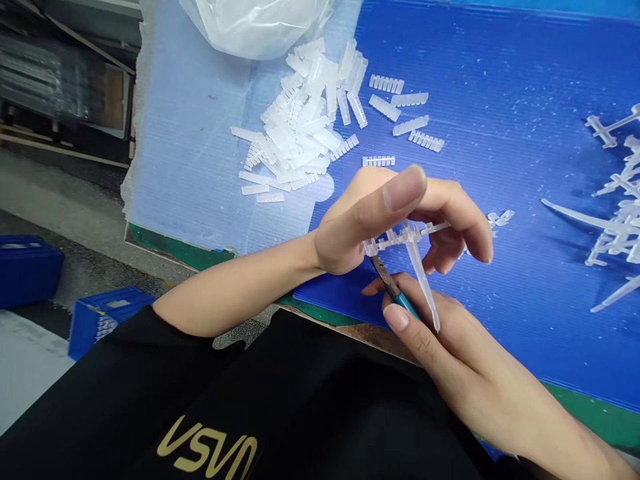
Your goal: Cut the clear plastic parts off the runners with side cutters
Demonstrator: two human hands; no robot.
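Observation:
My left hand [385, 220] is curled around a clear plastic sprue [407, 237] with small comb-shaped parts on its arms and a long stem pointing down towards me. My right hand [430, 333] grips small cutters with a teal handle [395, 290]; their metal tip sits just under the sprue's left arm. Both hands hover above the near edge of the blue corrugated sheet [525, 200].
A heap of cut white comb parts [300, 127] lies at the back, with a few loose ones [407, 113] beside it. More uncut sprues [615, 213] lie at the right. A clear plastic bag [255, 27] sits at the top. Blue crates [100, 317] stand on the floor at left.

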